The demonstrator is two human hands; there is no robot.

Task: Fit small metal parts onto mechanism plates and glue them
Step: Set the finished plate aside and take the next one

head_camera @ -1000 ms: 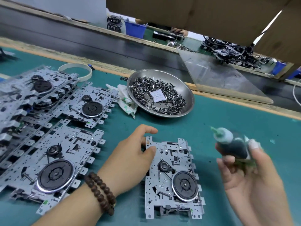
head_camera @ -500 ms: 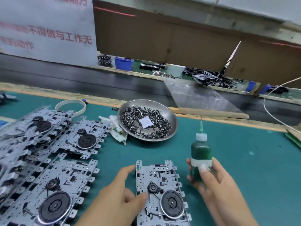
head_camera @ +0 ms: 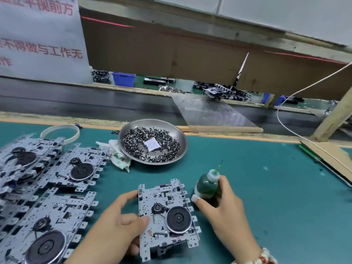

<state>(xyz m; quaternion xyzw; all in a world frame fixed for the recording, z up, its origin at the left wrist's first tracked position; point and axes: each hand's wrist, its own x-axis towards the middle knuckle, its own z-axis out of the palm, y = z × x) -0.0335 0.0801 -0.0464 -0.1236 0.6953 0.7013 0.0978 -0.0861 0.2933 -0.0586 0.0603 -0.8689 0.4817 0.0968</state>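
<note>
Mechanism plate (head_camera: pixel 167 212) is gripped at its near-left edge by the left hand (head_camera: pixel 116 227), thumb curled on top. Just right of the plate, a green glue bottle (head_camera: pixel 206 185) is clasped by the right hand (head_camera: pixel 222 208) (nozzle up, no glue flowing). Beyond the plate, small metal parts (head_camera: pixel 152 147) fill a steel dish (head_camera: pixel 179 136); gluing seems pending.

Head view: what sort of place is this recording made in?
Most likely a factory assembly line: a conveyor belt runs past the green bench, which holds rows of mechanism plates and a steel dish of small metal parts.
</note>
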